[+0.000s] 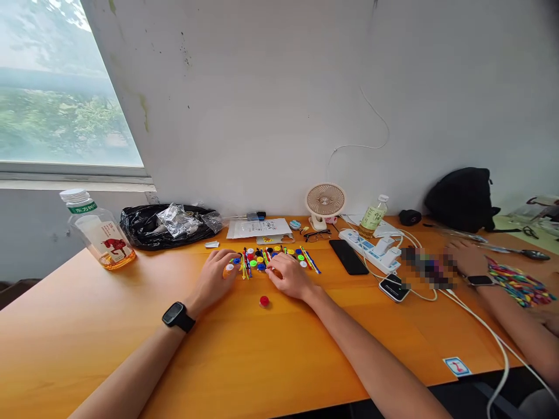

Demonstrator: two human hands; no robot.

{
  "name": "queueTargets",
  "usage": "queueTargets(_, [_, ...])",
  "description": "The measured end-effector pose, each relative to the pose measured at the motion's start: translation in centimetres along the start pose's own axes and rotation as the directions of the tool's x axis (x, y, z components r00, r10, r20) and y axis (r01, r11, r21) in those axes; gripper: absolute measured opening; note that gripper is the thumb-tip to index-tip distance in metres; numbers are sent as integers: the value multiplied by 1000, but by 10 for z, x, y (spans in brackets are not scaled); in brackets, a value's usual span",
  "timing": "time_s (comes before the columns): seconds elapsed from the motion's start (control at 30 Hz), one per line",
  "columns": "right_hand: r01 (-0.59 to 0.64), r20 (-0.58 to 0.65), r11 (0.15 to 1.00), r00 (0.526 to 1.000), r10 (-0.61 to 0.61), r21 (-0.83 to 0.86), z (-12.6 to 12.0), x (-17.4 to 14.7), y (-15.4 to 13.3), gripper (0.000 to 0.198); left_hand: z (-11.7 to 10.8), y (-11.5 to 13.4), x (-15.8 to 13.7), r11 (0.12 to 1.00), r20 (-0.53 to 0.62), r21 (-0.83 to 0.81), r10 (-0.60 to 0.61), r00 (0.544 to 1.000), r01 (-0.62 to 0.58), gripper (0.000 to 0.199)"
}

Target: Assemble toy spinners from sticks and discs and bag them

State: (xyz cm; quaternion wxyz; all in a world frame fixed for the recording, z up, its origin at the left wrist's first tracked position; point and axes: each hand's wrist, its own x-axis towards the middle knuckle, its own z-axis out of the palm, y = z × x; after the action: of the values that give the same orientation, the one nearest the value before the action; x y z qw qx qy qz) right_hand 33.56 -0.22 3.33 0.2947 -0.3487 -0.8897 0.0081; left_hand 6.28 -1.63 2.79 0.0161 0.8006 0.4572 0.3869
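Observation:
My left hand (pixel 217 273) rests at the left end of a band of coloured bottle caps and thin sticks, fingers apart and curved around a white and orange cap (pixel 229 267). At the band's middle, my right hand (pixel 289 274) has thumb and index finger close together; a pale bit shows at their tips, too small to name. Blue caps (pixel 261 267), green caps (pixel 253 263) and other colours lie between the hands, with bundles of sticks (pixel 247 265) among them. More sticks (pixel 311 261) lie right of my right hand. One red cap (pixel 264 301) sits apart, nearer me.
A tea bottle (pixel 105 238) and black plastic bag (pixel 166 227) stand left. Behind are papers (pixel 257 228), glasses (pixel 318 235) and a fan (pixel 325 201). To the right lie a phone (pixel 348 257), power strip (pixel 371 251) and cables. A co-worker's hand (pixel 467 259) is farther right.

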Motion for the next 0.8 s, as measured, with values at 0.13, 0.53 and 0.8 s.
queueTargets(0.13, [63, 62, 998, 996, -62, -7, 2, 1, -6, 9, 6, -14, -3, 999, 16, 28, -47, 999, 46, 33])
queueTargets(0.53, [14, 166, 998, 986, -23, 56, 2, -2, -8, 11, 18, -7, -6, 997, 151, 81, -20, 988, 8, 32])
queueTargets(0.8, [14, 164, 999, 986, -21, 42, 1, -1, -11, 12, 20, -6, -7, 994, 140, 101, -49, 989, 35, 34])
